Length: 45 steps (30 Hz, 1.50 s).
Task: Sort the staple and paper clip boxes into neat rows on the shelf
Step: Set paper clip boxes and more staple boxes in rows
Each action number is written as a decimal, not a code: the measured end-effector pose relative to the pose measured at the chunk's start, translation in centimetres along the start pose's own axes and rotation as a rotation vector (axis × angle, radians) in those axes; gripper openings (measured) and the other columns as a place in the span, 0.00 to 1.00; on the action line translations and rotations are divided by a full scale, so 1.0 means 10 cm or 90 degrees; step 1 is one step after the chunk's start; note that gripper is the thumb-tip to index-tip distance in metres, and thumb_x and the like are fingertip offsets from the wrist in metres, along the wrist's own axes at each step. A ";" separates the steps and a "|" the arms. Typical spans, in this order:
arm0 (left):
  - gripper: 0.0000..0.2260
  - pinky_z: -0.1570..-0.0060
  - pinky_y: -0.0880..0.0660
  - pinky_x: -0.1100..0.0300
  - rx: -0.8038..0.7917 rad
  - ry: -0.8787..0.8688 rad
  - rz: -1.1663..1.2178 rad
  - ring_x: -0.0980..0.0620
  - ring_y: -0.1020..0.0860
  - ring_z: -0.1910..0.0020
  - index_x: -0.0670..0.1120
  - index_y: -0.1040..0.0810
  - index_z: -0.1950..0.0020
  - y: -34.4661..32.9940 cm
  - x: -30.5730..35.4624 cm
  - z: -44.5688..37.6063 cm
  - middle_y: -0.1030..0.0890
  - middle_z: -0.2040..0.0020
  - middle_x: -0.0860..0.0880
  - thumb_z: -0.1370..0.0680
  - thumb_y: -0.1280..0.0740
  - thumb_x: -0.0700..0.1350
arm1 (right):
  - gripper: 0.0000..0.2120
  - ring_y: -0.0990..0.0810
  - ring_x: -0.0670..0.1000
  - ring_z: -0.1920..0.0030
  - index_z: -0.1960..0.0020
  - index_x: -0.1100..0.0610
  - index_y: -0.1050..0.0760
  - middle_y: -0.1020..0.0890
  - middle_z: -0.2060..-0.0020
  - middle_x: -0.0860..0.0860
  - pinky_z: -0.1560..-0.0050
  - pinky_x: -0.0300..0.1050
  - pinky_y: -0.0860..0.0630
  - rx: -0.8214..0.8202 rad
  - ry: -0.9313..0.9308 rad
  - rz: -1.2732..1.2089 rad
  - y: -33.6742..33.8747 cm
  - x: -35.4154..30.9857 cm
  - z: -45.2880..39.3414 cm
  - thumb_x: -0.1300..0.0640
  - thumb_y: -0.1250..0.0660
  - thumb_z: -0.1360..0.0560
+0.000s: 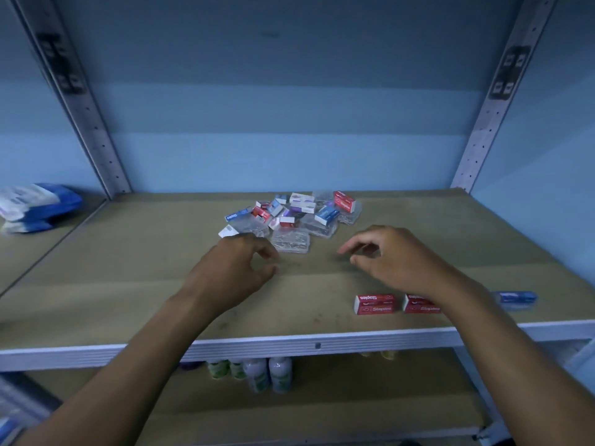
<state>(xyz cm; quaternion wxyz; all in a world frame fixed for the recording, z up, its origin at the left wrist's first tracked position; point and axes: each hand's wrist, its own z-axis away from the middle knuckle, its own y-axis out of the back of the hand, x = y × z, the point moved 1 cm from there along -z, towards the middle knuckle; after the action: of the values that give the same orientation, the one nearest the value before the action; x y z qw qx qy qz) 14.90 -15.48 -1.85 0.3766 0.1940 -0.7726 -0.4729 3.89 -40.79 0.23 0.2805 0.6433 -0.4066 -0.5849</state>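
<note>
A jumbled pile [294,214] of small red, blue and purple staple boxes and clear paper clip boxes lies at the back middle of the brown shelf [128,278]. A clear paper clip box [290,240] sits at the pile's front edge. My left hand [236,265] hovers just in front of the pile, fingers curled and apart, holding nothing. My right hand [391,257] hovers to the right, also empty with fingers apart. Two red staple boxes [375,304] [418,304] lie side by side near the front edge; my right forearm covers part of the second. A blue box [518,297] lies further right.
Metal uprights [93,123] [492,117] frame the shelf against a blue wall. Blue and white packets [35,204] lie on the neighbouring shelf at left. Several small bottles [257,373] stand on the lower shelf below the front edge.
</note>
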 end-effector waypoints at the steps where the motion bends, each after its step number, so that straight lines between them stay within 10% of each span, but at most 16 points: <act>1: 0.11 0.46 0.23 0.54 0.015 -0.003 -0.034 0.53 0.21 0.46 0.57 0.18 0.47 0.02 -0.03 -0.01 0.18 0.46 0.58 0.27 0.32 0.55 | 0.10 0.21 0.37 0.50 0.46 0.44 0.16 0.16 0.48 0.41 0.52 0.26 0.32 -0.006 0.009 0.002 -0.06 -0.05 -0.05 0.57 0.29 0.24; 7: 0.26 0.27 0.42 0.45 0.003 0.068 -0.151 0.45 0.45 0.23 0.59 0.32 0.28 -0.01 -0.16 -0.15 0.33 0.26 0.54 0.25 0.35 0.62 | 0.20 0.28 0.46 0.34 0.33 0.42 0.25 0.25 0.34 0.45 0.36 0.38 0.33 -0.036 0.041 0.055 -0.40 -0.19 -0.37 0.53 0.30 0.24; 14: 0.37 0.25 0.60 0.37 -0.100 0.133 -0.151 0.47 0.63 0.21 0.62 0.46 0.22 -0.11 -0.24 -0.30 0.48 0.20 0.57 0.28 0.43 0.74 | 0.24 0.28 0.47 0.32 0.31 0.42 0.28 0.26 0.33 0.45 0.31 0.43 0.31 -0.011 0.061 0.038 -0.63 -0.22 -0.64 0.56 0.29 0.25; 21: 0.36 0.25 0.57 0.39 -0.104 0.108 -0.141 0.48 0.58 0.21 0.62 0.42 0.24 -0.09 -0.23 -0.25 0.44 0.21 0.55 0.29 0.40 0.73 | 0.18 0.25 0.48 0.41 0.42 0.43 0.22 0.25 0.41 0.47 0.39 0.46 0.27 -0.009 0.006 0.049 -0.65 -0.22 -0.73 0.53 0.24 0.29; 27: 0.29 0.26 0.48 0.42 -0.067 0.015 -0.165 0.48 0.47 0.23 0.62 0.32 0.29 -0.03 -0.12 -0.14 0.33 0.31 0.54 0.29 0.34 0.68 | 0.16 0.28 0.36 0.56 0.51 0.45 0.21 0.26 0.49 0.46 0.58 0.28 0.35 0.011 0.007 0.054 -0.55 -0.21 -0.64 0.51 0.19 0.34; 45: 0.21 0.42 0.25 0.54 -0.049 -0.147 -0.007 0.53 0.22 0.43 0.52 0.18 0.41 0.03 -0.21 -0.11 0.18 0.43 0.54 0.32 0.22 0.42 | 0.06 0.20 0.37 0.53 0.48 0.43 0.16 0.16 0.54 0.39 0.54 0.34 0.27 0.049 -0.041 -0.056 -0.29 -0.06 -0.30 0.49 0.31 0.22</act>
<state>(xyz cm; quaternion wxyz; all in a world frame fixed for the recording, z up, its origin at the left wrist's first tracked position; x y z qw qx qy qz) 17.12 -14.56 -2.15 0.2895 0.1277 -0.7910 -0.5237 7.39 -39.12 -1.38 0.2162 0.6520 -0.4090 -0.6007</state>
